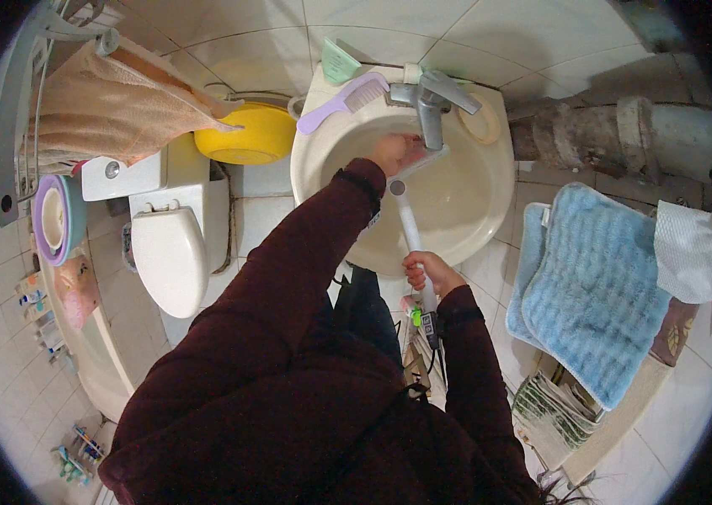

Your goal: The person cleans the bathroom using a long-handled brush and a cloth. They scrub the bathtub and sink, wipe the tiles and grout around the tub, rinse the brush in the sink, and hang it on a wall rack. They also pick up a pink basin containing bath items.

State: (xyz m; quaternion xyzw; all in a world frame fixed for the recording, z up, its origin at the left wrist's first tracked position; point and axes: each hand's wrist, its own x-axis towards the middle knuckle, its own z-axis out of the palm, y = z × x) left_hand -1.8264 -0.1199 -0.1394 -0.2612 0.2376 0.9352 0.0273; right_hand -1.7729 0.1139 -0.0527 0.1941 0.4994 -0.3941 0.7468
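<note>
My left hand (391,155) reaches into the cream washbasin (335,181), just left of the faucet (430,114). Its fingers are closed around a small, clear-looking piece (425,162) under the spout, whose kind I cannot make out. In my right hand (433,273), in front of the basin, is a white stick-shaped tube (409,221). The tube's round grey end points up over the bowl, near my left hand. A lilac comb (343,103) lies on the basin's back left rim, beside a green triangular container (339,61).
A yellow basin (245,135) and a white toilet (169,252) stand to the left, under a hanging orange towel (120,105). To the right are a blue fluffy cloth (596,286), a white cloth (689,252) and a thick wall pipe (579,135).
</note>
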